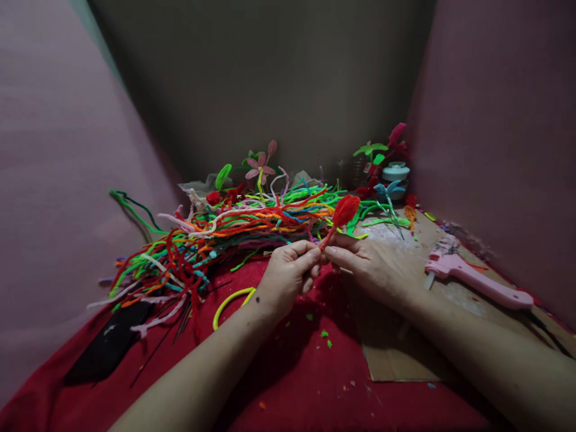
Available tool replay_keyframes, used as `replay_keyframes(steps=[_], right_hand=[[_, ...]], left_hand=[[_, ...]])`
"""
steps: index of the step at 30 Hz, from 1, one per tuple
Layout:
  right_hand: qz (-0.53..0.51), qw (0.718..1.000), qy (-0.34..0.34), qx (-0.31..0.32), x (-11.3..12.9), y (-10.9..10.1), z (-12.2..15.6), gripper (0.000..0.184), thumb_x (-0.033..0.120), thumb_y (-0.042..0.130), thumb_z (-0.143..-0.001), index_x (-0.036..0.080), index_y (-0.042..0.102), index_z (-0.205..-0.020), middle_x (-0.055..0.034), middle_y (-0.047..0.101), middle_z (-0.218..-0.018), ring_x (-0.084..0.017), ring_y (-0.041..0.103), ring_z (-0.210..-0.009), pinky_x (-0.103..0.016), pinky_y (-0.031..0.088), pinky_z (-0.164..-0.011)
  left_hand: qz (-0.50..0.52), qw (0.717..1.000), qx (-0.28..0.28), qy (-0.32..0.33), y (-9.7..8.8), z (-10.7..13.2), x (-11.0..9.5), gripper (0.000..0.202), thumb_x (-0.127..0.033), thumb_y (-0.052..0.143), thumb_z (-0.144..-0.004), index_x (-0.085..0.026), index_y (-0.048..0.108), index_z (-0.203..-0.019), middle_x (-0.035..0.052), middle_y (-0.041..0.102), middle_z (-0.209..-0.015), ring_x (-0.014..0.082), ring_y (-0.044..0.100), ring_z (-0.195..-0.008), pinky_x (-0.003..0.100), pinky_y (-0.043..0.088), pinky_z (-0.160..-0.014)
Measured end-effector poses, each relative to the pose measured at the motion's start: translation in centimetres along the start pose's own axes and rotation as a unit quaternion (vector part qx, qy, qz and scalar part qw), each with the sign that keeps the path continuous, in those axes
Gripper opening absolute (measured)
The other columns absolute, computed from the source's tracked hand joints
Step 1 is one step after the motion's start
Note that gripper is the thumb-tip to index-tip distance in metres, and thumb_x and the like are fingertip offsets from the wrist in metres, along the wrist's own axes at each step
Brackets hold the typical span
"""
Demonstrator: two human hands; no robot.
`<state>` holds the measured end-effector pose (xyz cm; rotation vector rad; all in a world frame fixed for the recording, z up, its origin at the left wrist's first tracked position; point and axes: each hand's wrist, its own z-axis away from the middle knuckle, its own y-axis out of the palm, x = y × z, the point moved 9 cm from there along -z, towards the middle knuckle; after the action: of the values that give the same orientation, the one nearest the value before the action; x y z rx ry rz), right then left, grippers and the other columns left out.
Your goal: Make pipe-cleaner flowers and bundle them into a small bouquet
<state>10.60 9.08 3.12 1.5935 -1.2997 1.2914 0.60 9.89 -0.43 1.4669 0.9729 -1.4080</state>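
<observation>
Both of my hands meet at the stem of a red pipe-cleaner flower bud (345, 211), which tilts up to the right. My left hand (292, 269) pinches the lower end of the stem between thumb and fingers. From the other side, the thumb and fingers of my right hand (360, 263) close on the same stem just under the bud. Behind the hands lies a big heap of coloured pipe cleaners (270, 219). The yellow handle of a tool (220, 309), perhaps scissors, shows partly beside my left wrist.
A pink glue gun (477, 279) rests on a cardboard sheet (396, 360) at the right. Finished fuzzy flowers (261, 168) and a pale blue jar (396, 173) stand at the back. A black flat object (108, 345) lies left on the red cloth (297, 384), with green scraps nearer the middle.
</observation>
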Motion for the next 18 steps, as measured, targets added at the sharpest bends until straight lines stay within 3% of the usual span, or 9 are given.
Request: replay_keyframes(steps=[7, 10, 14, 18], right_hand=[[-0.038, 0.999, -0.003, -0.012, -1.7, -0.3, -0.4, 0.015, 0.026, 0.059, -0.074, 0.021, 0.071, -0.066, -0.0018, 0.064, -0.075, -0.016, 0.054, -0.078, -0.03, 0.04, -0.077], [-0.107, 0.994, 0.023, 0.006, -3.1, 0.1, -0.4, 0.015, 0.029, 0.061, -0.075, 0.02, 0.073, -0.076, -0.0037, 0.067, -0.084, -0.017, 0.056, -0.082, -0.031, 0.041, -0.078], [-0.227, 0.972, 0.05, 0.037, -4.7, 0.9, -0.5, 0.019, 0.029, 0.063, -0.074, 0.02, 0.071, -0.088, -0.0045, 0.068, -0.086, -0.017, 0.059, -0.08, -0.033, 0.043, -0.079], [-0.259, 0.963, 0.058, 0.038, -5.2, 1.0, -0.6, 0.017, 0.027, 0.065, -0.073, 0.019, 0.071, -0.087, -0.0035, 0.067, -0.08, -0.015, 0.059, -0.076, -0.031, 0.044, -0.077]], left_hand=[[0.135, 0.987, 0.059, -0.064, 1.0, 0.1, 1.0, 0.016, -0.029, 0.058, -0.08, -0.014, 0.054, -0.074, -0.0073, 0.044, -0.051, -0.001, 0.026, -0.03, 0.012, 0.019, -0.031], [0.174, 0.977, 0.091, -0.084, 1.5, 0.2, 1.3, 0.014, -0.027, 0.057, -0.081, -0.014, 0.054, -0.076, -0.0083, 0.041, -0.052, -0.0013, 0.02, -0.03, 0.012, 0.02, -0.03], [0.205, 0.966, 0.118, -0.101, 2.0, 0.3, 1.4, 0.012, -0.025, 0.055, -0.082, -0.014, 0.055, -0.077, -0.0087, 0.039, -0.052, -0.0016, 0.016, -0.03, 0.011, 0.021, -0.029], [0.201, 0.965, 0.13, -0.107, 2.2, 0.4, 1.3, 0.013, -0.025, 0.055, -0.082, -0.014, 0.055, -0.076, -0.0083, 0.04, -0.053, -0.0015, 0.018, -0.03, 0.011, 0.022, -0.029]])
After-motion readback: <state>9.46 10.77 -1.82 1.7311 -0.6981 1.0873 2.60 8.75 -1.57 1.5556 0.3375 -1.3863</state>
